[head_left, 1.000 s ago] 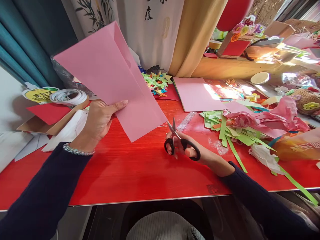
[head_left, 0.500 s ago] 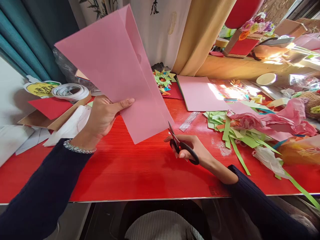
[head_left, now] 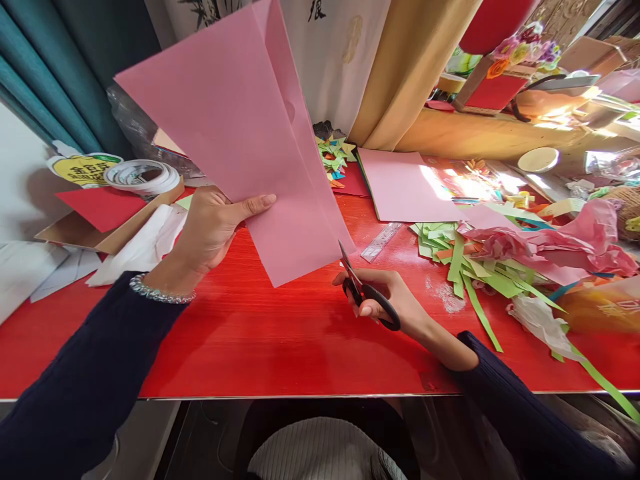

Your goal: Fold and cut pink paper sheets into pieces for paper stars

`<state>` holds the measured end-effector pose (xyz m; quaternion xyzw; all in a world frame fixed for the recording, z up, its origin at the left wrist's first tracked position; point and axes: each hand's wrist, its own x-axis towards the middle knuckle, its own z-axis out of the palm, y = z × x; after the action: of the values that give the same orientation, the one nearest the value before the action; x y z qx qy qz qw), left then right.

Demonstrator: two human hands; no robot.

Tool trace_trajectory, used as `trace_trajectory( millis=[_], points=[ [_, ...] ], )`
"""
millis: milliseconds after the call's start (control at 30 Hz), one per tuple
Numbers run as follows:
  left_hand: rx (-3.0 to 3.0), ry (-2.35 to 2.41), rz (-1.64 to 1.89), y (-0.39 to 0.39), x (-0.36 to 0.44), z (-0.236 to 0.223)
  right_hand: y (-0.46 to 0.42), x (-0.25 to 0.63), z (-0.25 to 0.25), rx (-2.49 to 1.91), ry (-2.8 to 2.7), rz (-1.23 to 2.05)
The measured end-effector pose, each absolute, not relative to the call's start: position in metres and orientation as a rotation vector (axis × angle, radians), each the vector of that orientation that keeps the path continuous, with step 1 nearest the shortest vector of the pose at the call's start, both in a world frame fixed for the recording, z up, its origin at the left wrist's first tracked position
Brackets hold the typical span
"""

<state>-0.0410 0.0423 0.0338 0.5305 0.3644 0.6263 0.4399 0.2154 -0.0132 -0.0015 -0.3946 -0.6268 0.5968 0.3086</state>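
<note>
A large folded sheet of pink paper (head_left: 235, 127) is held up, tilted, above the table in the head view. My left hand (head_left: 213, 227) grips its lower left edge, thumb flat on the front and the other fingers hidden behind. In my right hand (head_left: 385, 297) is a pair of scissors (head_left: 370, 293) with black handles, the fingers through the loops. Their blades point up and lie at the lower right corner of the paper. Whether the blade tips touch the paper I cannot tell.
On the red table (head_left: 280, 347) lie a clear ruler (head_left: 381, 242), a stack of pink sheets (head_left: 405, 187) and green paper strips (head_left: 460, 260). Crumpled pink paper (head_left: 560, 233) is at the right. At the left stands a cardboard box (head_left: 120, 233) near tape rolls (head_left: 143, 177).
The pink paper and my left hand have shifted slightly right in view, and the paper's lower right corner now reaches past the scissor blades. Both hands keep their hold.
</note>
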Motion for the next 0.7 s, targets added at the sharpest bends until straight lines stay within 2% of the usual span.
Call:
trace_trajectory(
  millis=[700],
  points=[
    [1.356, 0.816, 1.545, 0.0431, -0.041, 0.0337, -0.0146, 0.2143, 0.0004, -1.106, -1.656, 1.567]
  ],
)
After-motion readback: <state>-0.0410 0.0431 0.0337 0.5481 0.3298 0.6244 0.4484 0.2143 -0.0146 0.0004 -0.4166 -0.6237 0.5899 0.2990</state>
